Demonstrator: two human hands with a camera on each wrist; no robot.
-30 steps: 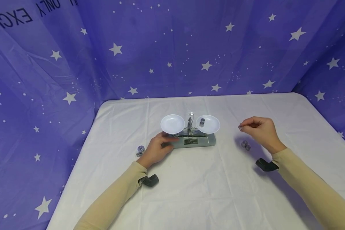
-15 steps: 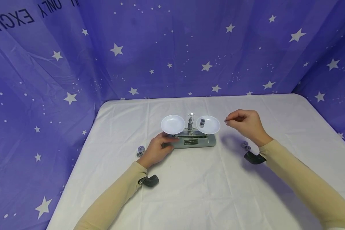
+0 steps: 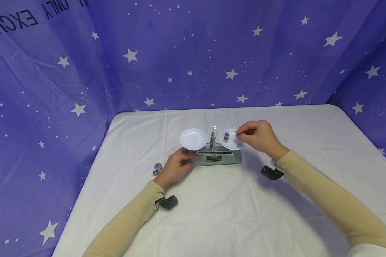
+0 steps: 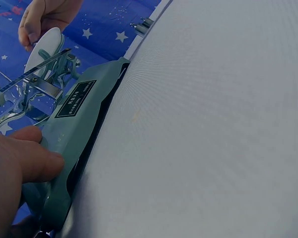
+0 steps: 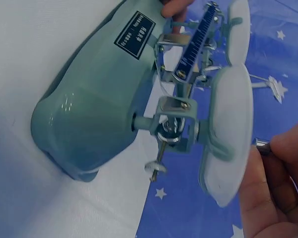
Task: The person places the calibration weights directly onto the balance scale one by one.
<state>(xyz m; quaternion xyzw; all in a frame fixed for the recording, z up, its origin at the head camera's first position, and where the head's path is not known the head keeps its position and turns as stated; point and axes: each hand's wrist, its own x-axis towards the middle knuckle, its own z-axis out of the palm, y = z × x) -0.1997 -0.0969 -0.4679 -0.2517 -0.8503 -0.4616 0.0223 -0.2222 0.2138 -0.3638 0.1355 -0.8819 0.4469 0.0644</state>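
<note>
A balance scale point(image 3: 213, 159) with a grey-green base stands on the white-covered table. My left hand point(image 3: 173, 167) grips the left end of its base, the thumb point(image 4: 47, 167) lying on the front face. Over the right pan point(image 3: 232, 144), my right hand point(image 3: 260, 137) pinches a small metal weight point(image 5: 262, 145) between thumb and fingertips; from the head it is mostly hidden. Metal weights point(image 3: 226, 137) stand together on that pan's left side. The left pan point(image 3: 193, 139) holds nothing.
Several metal weights point(image 3: 157, 167) sit on the tablecloth point(image 3: 206, 221) beside my left wrist. More weights point(image 4: 143, 26) stand on the right, mostly hidden from the head by my right wrist. A purple star-patterned curtain point(image 3: 180, 53) hangs behind the table.
My right hand has moved left with the pinched weight, from beyond the scale to over the right pan. My left hand has stayed on the base.
</note>
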